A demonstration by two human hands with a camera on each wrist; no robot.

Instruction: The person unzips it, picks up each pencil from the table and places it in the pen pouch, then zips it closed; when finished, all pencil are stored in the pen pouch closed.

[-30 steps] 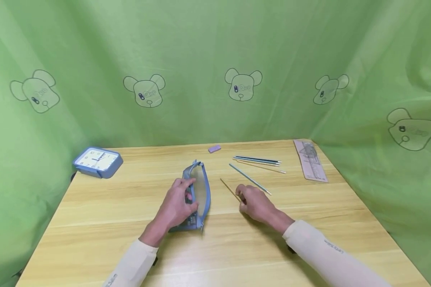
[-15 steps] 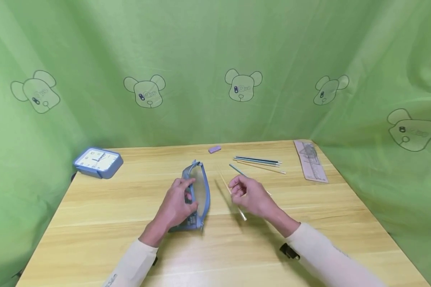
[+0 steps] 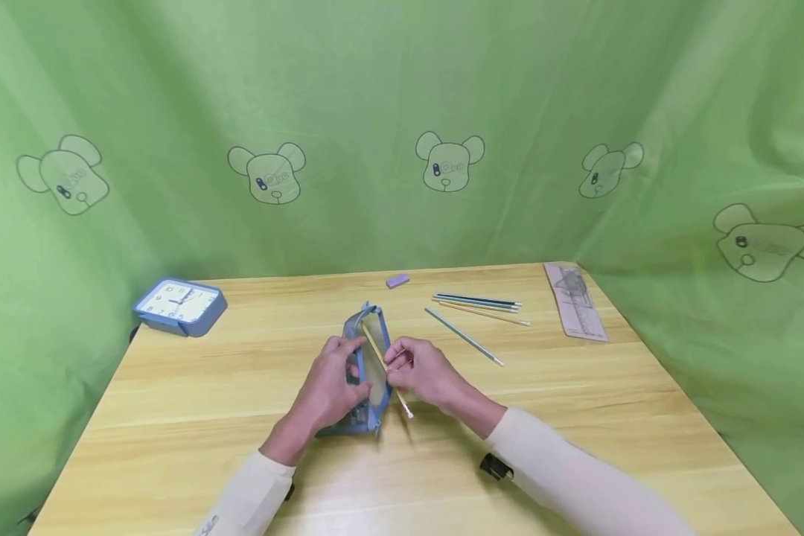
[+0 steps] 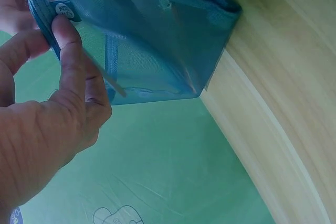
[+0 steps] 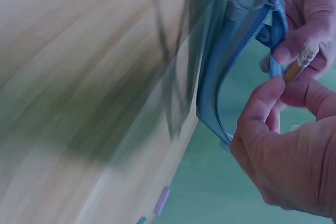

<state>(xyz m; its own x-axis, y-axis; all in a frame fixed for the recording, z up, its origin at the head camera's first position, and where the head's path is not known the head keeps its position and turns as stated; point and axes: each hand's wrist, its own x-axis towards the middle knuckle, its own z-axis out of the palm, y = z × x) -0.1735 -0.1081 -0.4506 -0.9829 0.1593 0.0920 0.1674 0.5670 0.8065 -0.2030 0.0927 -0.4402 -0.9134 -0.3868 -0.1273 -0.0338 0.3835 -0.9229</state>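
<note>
A blue mesh pencil case stands on the table with its zipped mouth open. My left hand pinches the case's left rim, and the left wrist view shows its fingers at the small label by the zip. Between thumb and fingers, my right hand holds a yellow pencil at the mouth. The pencil slants, its white eraser end toward me and its far end within the opening. In the right wrist view, that eraser end sticks out past the fingertips.
A blue pencil lies right of the case, with several more pencils behind it. A purple eraser is near the back edge. A blue clock stands at left; a pink sheet with clear rulers lies at right.
My right hand has lifted the yellow pencil off the table and carried it left to the pencil case's mouth. The left hand has kept its hold on the rim.
</note>
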